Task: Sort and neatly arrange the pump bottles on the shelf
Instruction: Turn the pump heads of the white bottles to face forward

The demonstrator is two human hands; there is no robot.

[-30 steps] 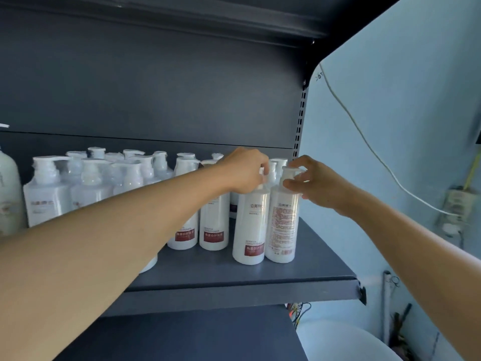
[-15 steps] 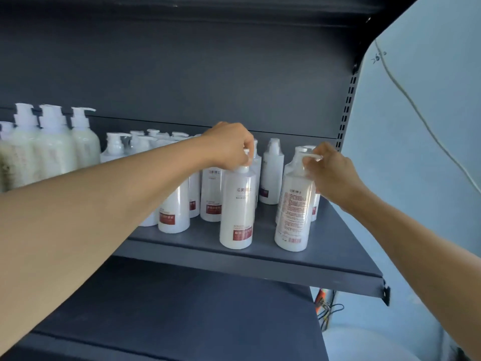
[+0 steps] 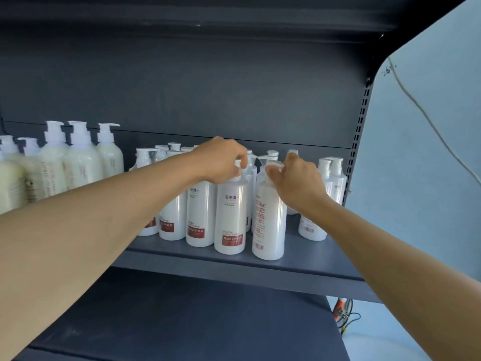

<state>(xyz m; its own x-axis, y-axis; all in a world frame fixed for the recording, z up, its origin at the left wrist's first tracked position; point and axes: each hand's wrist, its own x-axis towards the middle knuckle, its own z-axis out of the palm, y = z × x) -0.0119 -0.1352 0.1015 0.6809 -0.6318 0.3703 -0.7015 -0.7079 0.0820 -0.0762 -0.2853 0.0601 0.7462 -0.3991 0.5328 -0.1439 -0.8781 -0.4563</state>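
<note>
Pump bottles (image 3: 230, 217) stand clustered at centre frame on the grey shelf (image 3: 234, 267); smooth, probably top-heavy plastic, best taken at the neck. Left hand (image 3: 221, 162) pinches one pump head, right hand (image 3: 294, 183) grips the neighbouring bottle (image 3: 268, 225), its barcoded back facing out.

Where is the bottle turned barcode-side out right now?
In the head view, the barcode bottle stands at the shelf's front edge, right of centre, beside the red-label bottle, with the right hand on its pump.

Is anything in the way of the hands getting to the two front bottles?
No. The left hand is already on the pump of the red-label bottle, and the right hand is on the pump of the barcode bottle beside it.
</note>
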